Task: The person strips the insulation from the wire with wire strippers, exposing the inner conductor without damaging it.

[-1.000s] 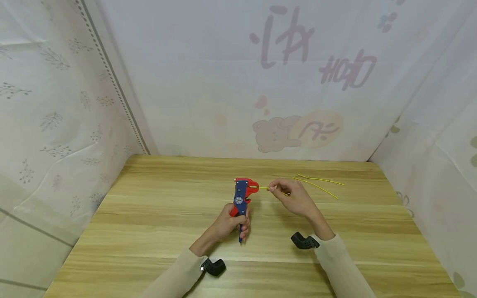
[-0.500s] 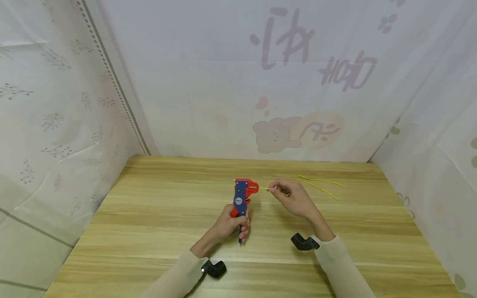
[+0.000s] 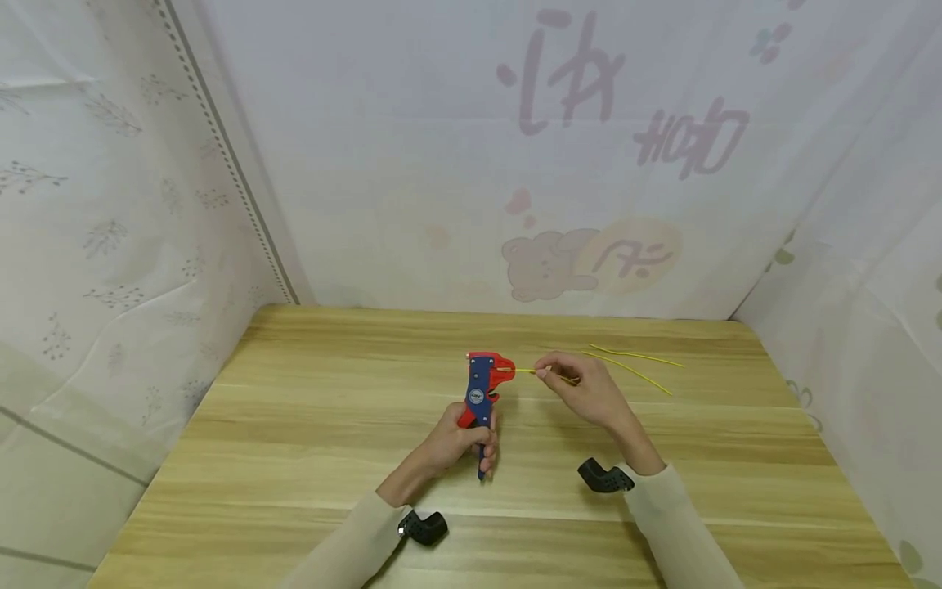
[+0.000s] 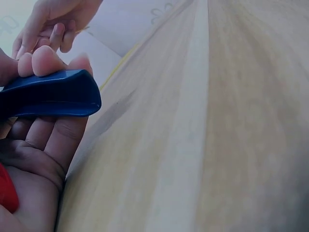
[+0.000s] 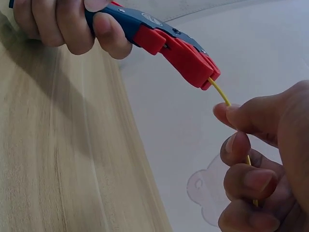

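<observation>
My left hand (image 3: 462, 439) grips the handle of a blue and red wire stripper (image 3: 480, 384), held upright over the table with its red nose pointing right. In the left wrist view, fingers curl around the blue handle end (image 4: 63, 94). My right hand (image 3: 585, 388) pinches a thin yellow wire (image 5: 219, 91) between thumb and forefinger. One end of that wire enters the tip of the red jaws, as the right wrist view shows. Its other part runs down behind the curled fingers of the right hand and is partly hidden.
Two loose yellow wires (image 3: 636, 355) lie on the wooden table (image 3: 294, 409) beyond the right hand. Printed cloth (image 3: 405, 164) hangs behind the table and at both sides. A black camera mount sits on each sleeve.
Both hands, the wire stripper and the yellow wire keep nearly the same pose. The whole view shifts very slightly, and the wire stripper sits a touch further right.
</observation>
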Demonstrator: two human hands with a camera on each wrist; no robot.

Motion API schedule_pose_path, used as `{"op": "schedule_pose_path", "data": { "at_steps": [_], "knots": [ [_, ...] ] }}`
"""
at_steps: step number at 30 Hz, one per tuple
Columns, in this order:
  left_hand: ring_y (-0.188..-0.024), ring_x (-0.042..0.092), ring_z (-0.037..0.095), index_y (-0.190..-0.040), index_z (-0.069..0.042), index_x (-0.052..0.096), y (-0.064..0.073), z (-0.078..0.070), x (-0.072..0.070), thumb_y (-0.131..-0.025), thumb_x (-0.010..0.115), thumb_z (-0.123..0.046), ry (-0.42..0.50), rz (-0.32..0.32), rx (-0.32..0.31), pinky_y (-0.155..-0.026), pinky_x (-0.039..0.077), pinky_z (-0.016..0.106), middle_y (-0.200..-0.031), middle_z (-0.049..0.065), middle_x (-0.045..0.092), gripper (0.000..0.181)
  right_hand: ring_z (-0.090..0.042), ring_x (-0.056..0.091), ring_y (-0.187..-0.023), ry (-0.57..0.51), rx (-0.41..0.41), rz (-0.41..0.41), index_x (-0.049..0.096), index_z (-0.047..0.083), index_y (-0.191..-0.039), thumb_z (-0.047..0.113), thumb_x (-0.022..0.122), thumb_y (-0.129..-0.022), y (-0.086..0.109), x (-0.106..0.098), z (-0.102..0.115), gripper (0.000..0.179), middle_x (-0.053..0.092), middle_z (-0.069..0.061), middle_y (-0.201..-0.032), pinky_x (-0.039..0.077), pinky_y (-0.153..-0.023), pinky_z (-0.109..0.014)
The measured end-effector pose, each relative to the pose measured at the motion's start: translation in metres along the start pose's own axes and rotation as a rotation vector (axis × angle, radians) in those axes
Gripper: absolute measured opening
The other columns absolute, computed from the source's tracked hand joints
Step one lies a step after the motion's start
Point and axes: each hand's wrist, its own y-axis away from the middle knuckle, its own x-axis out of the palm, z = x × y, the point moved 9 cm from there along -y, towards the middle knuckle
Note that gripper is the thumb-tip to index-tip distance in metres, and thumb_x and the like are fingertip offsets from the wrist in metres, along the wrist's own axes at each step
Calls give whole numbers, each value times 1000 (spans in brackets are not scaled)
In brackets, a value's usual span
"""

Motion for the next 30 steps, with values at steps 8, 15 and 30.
{"op": "schedule_pose_path", "data": {
  "at_steps": [8, 15, 30],
  "knots": [
    [-55, 63, 13, -102, 22, 35, 1, 4, 1, -91, 54, 2, -15, -5, -60, -55, 60, 29, -67, -1, 62, 29, -7, 41, -57, 17, -54, -27, 77, 13, -107, 24, 67, -100, 1, -4, 1, 16, 69, -7, -79, 37, -53, -22],
    [-56, 63, 13, -104, 23, 35, 0, 4, 2, -89, 54, 1, -21, 0, -77, -56, 61, 30, -68, -1, 63, 33, -7, 47, -66, 76, -183, -80, 80, 12, -102, 14, 73, -95, 0, -11, 10, 10, 73, 6, -87, 44, -60, -32],
    [-51, 61, 13, -98, 16, 39, 0, 5, 1, -90, 52, 4, -36, -23, -78, -52, 59, 30, -63, -1, 58, 20, -6, 47, -72, 135, -290, -131, 80, 14, -98, 10, 77, -91, 1, -13, 20, 9, 75, 6, -88, 45, -62, -38]
  ]
}}
